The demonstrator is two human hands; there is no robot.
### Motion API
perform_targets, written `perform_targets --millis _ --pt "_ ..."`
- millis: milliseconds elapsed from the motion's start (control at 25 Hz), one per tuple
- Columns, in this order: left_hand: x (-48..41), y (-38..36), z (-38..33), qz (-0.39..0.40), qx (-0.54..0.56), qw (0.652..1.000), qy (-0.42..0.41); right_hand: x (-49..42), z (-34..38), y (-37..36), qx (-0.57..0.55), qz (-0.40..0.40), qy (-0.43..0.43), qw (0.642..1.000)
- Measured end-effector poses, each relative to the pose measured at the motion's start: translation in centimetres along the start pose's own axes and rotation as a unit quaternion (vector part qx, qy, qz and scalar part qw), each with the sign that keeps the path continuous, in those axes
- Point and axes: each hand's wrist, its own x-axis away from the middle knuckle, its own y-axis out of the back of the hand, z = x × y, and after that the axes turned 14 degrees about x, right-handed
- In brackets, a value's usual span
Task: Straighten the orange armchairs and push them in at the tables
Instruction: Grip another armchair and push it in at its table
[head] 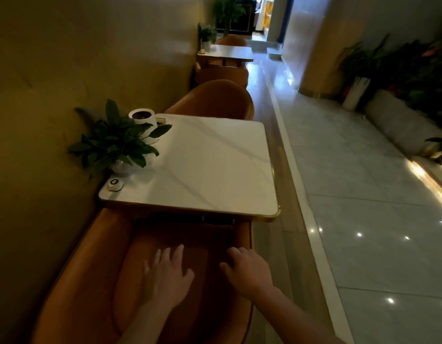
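Note:
An orange armchair fills the bottom of the head view, its seat reaching under the near edge of a white marble table. My left hand is above the seat cushion with fingers spread and straight. My right hand is over the seat's right side by the right armrest, fingers loosely bent, gripping nothing that I can see. A second orange armchair stands at the table's far side. Further back, two more orange armchairs flank another table.
A potted plant, a white cup-like holder and a small white call button stand along the table's left edge by the wall. A glossy tiled aisle runs on the right, with planters beyond it.

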Motion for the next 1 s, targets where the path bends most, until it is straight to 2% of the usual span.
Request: perform_targets --millis 320,760,1000 --pt "0.6 -1.2 -8.3 -0.026 -0.003 0.999 -0.031 -0.8 -7.3 3.8 -0.012 -0.029 0.003 1.0" --pt "-6.1 -8.5 -32.7 -0.081 -0.015 0.995 -0.052 -6.9 -31.2 10.7 -0.022 -0.054 0.046 0.997" --pt "-11.6 -9.3 -42.1 -0.093 -0.015 0.993 -0.069 -11.1 -40.0 13.0 -0.026 -0.054 0.04 0.997"
